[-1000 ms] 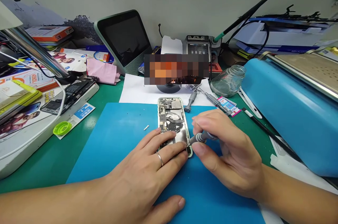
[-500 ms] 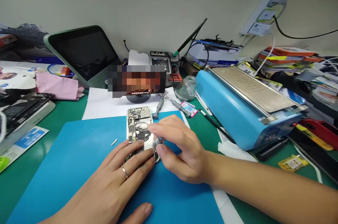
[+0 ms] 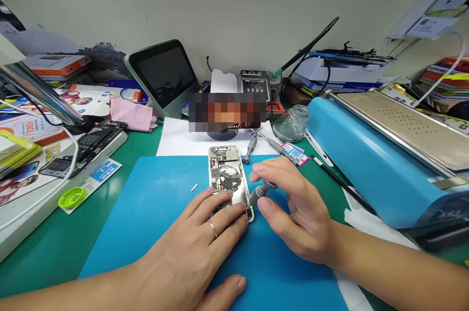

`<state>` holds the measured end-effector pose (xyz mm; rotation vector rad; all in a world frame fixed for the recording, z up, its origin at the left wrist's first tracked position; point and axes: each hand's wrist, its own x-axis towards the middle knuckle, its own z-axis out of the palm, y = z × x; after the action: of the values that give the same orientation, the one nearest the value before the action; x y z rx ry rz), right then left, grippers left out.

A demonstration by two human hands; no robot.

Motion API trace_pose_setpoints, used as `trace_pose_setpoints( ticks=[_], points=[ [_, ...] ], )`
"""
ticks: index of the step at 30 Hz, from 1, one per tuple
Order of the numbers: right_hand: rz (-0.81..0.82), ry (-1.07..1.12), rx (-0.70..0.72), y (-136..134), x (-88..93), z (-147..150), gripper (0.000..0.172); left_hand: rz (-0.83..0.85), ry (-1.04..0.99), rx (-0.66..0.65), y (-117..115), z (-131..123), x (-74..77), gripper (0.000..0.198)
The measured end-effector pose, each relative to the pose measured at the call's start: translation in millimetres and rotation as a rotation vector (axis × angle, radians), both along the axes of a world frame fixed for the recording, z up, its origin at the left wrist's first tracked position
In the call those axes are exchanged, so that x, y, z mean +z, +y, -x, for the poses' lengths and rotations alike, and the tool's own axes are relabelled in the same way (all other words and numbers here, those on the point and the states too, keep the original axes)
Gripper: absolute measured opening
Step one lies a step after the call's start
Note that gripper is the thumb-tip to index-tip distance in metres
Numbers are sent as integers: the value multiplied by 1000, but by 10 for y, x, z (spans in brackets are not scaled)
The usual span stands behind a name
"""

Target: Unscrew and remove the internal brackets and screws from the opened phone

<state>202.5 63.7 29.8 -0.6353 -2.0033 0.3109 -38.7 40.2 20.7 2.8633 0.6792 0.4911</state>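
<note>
An opened phone (image 3: 227,174) with its insides showing lies lengthwise on a blue mat (image 3: 154,213). My left hand (image 3: 198,242), a ring on one finger, rests flat with fingers spread on the phone's near end and holds it down. My right hand (image 3: 293,208) pinches a small grey screwdriver (image 3: 261,190), whose tip meets the phone's near right corner. A tiny loose part (image 3: 194,187) lies on the mat left of the phone.
Two more screwdrivers (image 3: 249,147) and a glass jar (image 3: 292,123) sit behind the phone on white paper. A blue heating machine (image 3: 366,154) fills the right. A tablet (image 3: 163,76), a soldering station (image 3: 254,86), a disassembled phone (image 3: 86,147) and a green cap (image 3: 72,197) are around.
The view swung right and then back left toward the centre. Both hands stay on the phone, and the screwdriver stays at the same corner.
</note>
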Motion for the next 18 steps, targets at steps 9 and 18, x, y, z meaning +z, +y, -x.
trace_pose_setpoints(
  ticks=[9,18],
  points=[
    [-3,3,12,14,-10,-41,46,41,-65,26,-29,18,-122,59],
    [53,23,24,14,-25,-10,51,34,-34,34,-6,11,65,57]
  ],
)
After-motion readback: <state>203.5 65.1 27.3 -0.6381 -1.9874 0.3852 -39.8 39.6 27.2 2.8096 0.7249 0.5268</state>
